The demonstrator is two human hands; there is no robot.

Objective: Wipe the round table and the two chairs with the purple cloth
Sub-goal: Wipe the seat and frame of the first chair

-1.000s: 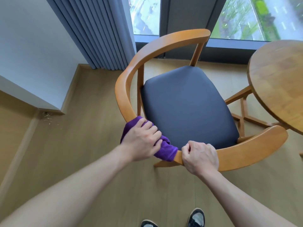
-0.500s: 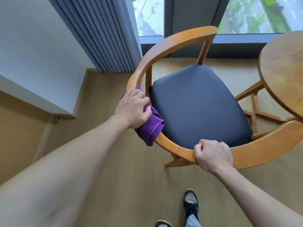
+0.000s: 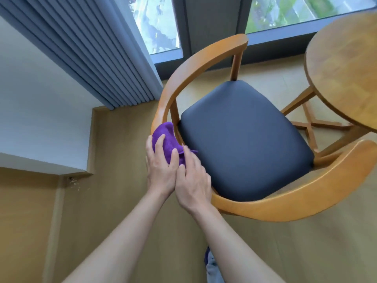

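A wooden chair (image 3: 204,58) with a curved back rail and a dark padded seat (image 3: 242,137) stands in front of me. The purple cloth (image 3: 166,139) lies draped over the rail at the chair's left side. My left hand (image 3: 161,166) presses flat on the cloth with fingers spread. My right hand (image 3: 192,180) lies right beside it, fingertips touching the cloth's inner edge next to the seat. The round wooden table (image 3: 346,64) shows at the right edge. Only one chair is in view.
A grey pleated curtain (image 3: 87,48) hangs at the left beside a window (image 3: 161,23). A white wall and wooden skirting run down the left. The table's crossed wooden legs (image 3: 310,123) stand close to the chair's right side. Wooden floor lies below me.
My right hand left the chair's rear rail and moved left onto the cloth beside my left hand. The left hand's grip on the cloth flattened out. The view shifted closer.
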